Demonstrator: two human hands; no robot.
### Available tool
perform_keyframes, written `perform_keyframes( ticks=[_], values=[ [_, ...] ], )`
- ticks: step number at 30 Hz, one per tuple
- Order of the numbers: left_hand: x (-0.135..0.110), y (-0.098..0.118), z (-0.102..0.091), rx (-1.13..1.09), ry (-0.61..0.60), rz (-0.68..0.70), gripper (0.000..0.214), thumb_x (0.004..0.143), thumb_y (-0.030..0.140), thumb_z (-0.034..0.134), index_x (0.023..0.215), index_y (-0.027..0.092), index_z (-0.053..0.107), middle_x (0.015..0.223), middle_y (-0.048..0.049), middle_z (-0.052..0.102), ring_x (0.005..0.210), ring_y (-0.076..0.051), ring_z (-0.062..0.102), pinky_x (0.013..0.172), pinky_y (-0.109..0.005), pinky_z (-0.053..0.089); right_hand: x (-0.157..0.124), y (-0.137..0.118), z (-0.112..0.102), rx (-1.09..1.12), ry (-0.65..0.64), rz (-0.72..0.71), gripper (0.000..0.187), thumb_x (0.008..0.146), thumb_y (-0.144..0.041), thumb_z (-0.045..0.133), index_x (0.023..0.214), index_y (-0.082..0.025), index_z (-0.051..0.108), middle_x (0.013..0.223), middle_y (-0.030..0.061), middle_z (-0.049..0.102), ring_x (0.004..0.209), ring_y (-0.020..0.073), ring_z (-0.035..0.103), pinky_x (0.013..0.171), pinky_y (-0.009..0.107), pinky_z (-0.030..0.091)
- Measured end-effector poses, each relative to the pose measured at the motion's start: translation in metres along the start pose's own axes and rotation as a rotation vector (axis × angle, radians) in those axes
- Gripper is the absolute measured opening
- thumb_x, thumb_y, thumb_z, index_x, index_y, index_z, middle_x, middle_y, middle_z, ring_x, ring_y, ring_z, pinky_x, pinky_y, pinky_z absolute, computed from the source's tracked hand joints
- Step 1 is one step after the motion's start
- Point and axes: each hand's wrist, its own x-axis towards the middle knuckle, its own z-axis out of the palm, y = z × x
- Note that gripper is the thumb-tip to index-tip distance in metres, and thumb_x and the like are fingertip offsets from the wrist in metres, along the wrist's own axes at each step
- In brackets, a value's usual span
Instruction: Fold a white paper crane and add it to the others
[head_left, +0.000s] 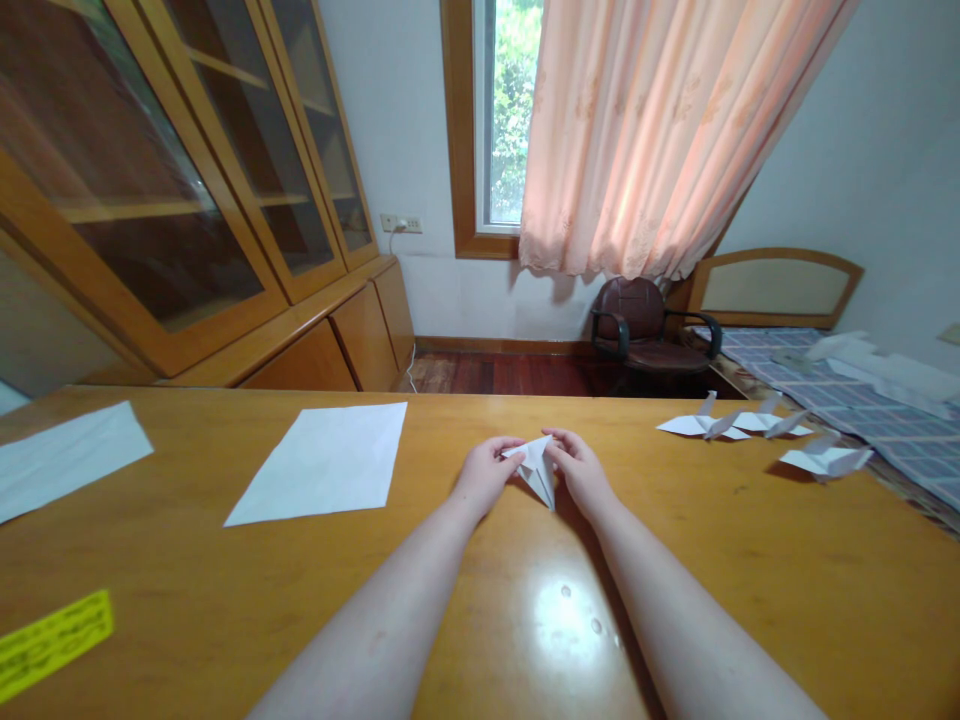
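My left hand and my right hand meet over the middle of the wooden table. Both pinch a small folded white paper piece between them, its point hanging down toward the tabletop. The left fingers grip its left edge, and the right fingers close on its top right. A flat white sheet lies to the left of my hands.
Another white sheet lies at the far left, and a yellow label sits near the front left edge. Several folded paper figures rest at the right. Beyond the table are a dark office chair, glass-door cabinets and a bed.
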Motion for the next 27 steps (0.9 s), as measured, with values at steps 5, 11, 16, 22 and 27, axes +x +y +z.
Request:
perform_keyframes(
  ticks=[5, 11, 16, 22, 27],
  values=[
    [-0.0012, 0.0030, -0.0014, 0.049, -0.006, 0.038, 0.026, 0.074, 0.022, 0.060, 0.099, 0.013, 0.064, 0.092, -0.0073, 0.069, 0.076, -0.015, 0.063, 0.068, -0.026, 0.052, 0.0004, 0.0041, -0.0017, -0.100, -0.118, -0.024, 0.032, 0.070, -0.044, 0.058, 0.083, -0.015, 0.062, 0.079, 0.0059, 0.065, 0.070, 0.0178, 0.057, 0.062, 0.026, 0.042],
    [-0.0038, 0.0026, -0.0023, 0.204, -0.023, 0.132, 0.028, 0.071, 0.029, 0.063, 0.094, 0.014, 0.066, 0.089, -0.0061, 0.069, 0.081, -0.018, 0.062, 0.075, -0.029, 0.048, -0.0019, 0.0010, -0.0028, -0.247, -0.146, -0.018, 0.029, 0.071, -0.040, 0.058, 0.077, -0.012, 0.065, 0.071, 0.0043, 0.064, 0.063, 0.0163, 0.054, 0.058, 0.026, 0.039],
    [-0.0045, 0.0032, -0.0008, 0.224, -0.061, 0.100, 0.027, 0.070, 0.032, 0.063, 0.090, 0.013, 0.066, 0.083, -0.0053, 0.069, 0.076, -0.017, 0.061, 0.072, -0.028, 0.047, -0.0026, -0.0019, -0.0027, -0.180, -0.169, 0.013, 0.031, 0.070, -0.044, 0.056, 0.065, -0.014, 0.062, 0.058, 0.0003, 0.058, 0.055, 0.0131, 0.048, 0.053, 0.023, 0.035],
    [-0.0067, 0.0075, -0.0004, 0.301, -0.064, 0.101, 0.024, 0.069, 0.034, 0.063, 0.080, 0.013, 0.065, 0.071, -0.0027, 0.065, 0.068, -0.015, 0.058, 0.065, -0.025, 0.045, -0.0005, 0.0034, -0.0022, -0.189, -0.143, -0.005, 0.031, 0.070, -0.044, 0.056, 0.057, -0.016, 0.054, 0.052, -0.0021, 0.051, 0.052, 0.0112, 0.043, 0.049, 0.022, 0.033],
    [-0.0068, 0.0064, -0.0009, 0.315, -0.059, 0.095, 0.025, 0.069, 0.037, 0.062, 0.077, 0.013, 0.064, 0.068, -0.0019, 0.064, 0.065, -0.014, 0.057, 0.061, -0.024, 0.043, -0.0006, 0.0033, -0.0016, -0.245, -0.078, -0.025, 0.024, 0.065, -0.040, 0.063, 0.065, -0.017, 0.056, 0.057, -0.0020, 0.053, 0.055, 0.0120, 0.046, 0.051, 0.022, 0.034]
  ],
)
